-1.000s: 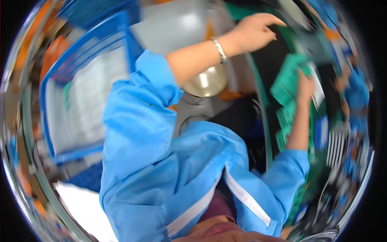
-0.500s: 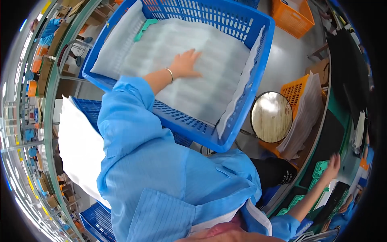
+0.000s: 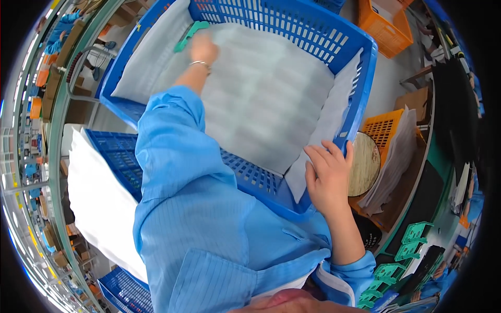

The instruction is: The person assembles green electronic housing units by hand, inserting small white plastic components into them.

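A large blue plastic basket (image 3: 368, 78) lined with white foam sheet (image 3: 261, 94) is in front of me. In its far left corner lies a slim green plastic part (image 3: 183, 41). My left hand (image 3: 203, 48), with a bracelet at the wrist, is right beside that part and overlaps its near end. Its fingers are blurred, so I cannot see whether they grip it. My right hand (image 3: 330, 175) lies on the basket's near right rim, fingers stretched out and apart, over the edge of the foam at that side.
Several green plastic parts (image 3: 412, 241) lie on the bench at right. A round stool (image 3: 364, 164) and an orange crate (image 3: 383, 128) with foam sheets stand right of the basket. At left, white sheets (image 3: 99, 203) lean by another blue basket (image 3: 112, 156).
My left hand has moved from mid-basket to the green part at far left. My right hand has come from the bench at right onto the basket rim.
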`<state>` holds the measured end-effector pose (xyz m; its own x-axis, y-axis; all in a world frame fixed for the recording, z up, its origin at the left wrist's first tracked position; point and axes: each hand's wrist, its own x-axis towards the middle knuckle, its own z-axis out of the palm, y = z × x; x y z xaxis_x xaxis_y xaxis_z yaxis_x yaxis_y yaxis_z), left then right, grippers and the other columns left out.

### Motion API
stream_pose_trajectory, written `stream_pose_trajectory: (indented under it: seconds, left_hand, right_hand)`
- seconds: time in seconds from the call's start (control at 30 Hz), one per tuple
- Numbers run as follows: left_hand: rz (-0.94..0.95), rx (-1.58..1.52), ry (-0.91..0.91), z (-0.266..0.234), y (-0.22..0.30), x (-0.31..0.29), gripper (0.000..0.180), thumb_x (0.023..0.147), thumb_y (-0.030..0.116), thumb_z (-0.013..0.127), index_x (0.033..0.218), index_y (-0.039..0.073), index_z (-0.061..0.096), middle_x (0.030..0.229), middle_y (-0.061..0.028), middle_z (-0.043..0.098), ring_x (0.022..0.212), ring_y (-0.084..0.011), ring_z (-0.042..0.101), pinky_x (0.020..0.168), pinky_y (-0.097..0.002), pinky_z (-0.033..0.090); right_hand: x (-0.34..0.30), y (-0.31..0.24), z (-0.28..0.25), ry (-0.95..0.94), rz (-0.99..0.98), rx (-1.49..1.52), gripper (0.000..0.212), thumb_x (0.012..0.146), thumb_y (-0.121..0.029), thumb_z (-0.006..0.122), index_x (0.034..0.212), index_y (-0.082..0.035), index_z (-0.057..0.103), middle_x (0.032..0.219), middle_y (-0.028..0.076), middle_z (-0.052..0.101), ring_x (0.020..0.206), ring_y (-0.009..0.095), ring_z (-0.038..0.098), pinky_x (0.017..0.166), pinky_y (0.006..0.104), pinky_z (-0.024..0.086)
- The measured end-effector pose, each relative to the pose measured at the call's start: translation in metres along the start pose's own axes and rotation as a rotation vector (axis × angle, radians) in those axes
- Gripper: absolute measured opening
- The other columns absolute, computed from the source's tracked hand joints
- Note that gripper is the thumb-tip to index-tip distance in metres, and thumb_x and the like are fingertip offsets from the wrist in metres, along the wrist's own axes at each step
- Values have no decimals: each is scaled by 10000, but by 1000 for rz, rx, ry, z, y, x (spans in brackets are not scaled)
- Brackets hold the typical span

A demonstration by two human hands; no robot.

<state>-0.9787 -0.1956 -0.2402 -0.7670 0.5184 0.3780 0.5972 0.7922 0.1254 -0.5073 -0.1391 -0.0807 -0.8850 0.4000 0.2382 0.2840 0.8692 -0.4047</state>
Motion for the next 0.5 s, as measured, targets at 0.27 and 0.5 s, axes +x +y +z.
stream_pose_trajectory:
  seconds: [0.27,0.5]
  left_hand:
    - [-225,-23,-31,41,-136,38,530,776,156,595,1263,-16,481,1232,-217,543,1173,-359,497,989,-427,413]
    - [-255,13,-184,70,-136,46,430,814,137,545,1230,32,524,1158,-219,596,1070,-391,563,906,-458,456]
  right_hand:
    - [6,3,3,26,63,26,276,675,-24,641,948,-51,662,984,52,635,1003,247,562,1051,535,273]
    - [4,9,0,-15,121,56,305,652,-30,643,957,-44,652,975,52,616,1013,237,552,1057,522,271]
